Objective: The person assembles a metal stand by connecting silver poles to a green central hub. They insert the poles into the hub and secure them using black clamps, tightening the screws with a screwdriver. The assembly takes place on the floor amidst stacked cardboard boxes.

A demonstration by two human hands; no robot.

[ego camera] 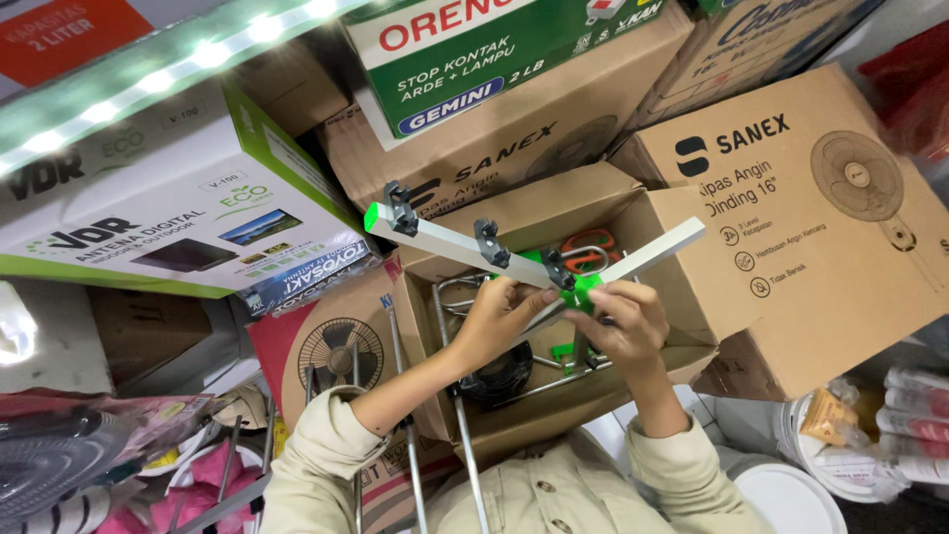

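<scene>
Beige sleeves (326, 455) fill the bottom of the view, both arms reaching up to an antenna boom (450, 245), a pale square bar with green end caps and black clamps spaced along it. It is held in the air above an open cardboard box (652, 222). The left hand (494, 314) curls under the boom near its middle, fingers closed on it. The right hand (625, 321) pinches a green plastic joint (583, 289) where a second bar (652, 254) crosses at an angle. To do this well, I'd say the left hand should keep the boom steady while the right seats the joint square, not forcing the plastic. Inside the box lie a coil of black cable (499, 381), metal rods and something with orange handles (590, 249), too hidden to name. Around it stand stacked cartons with fan pictures and a green-and-white box (178, 213).
</scene>
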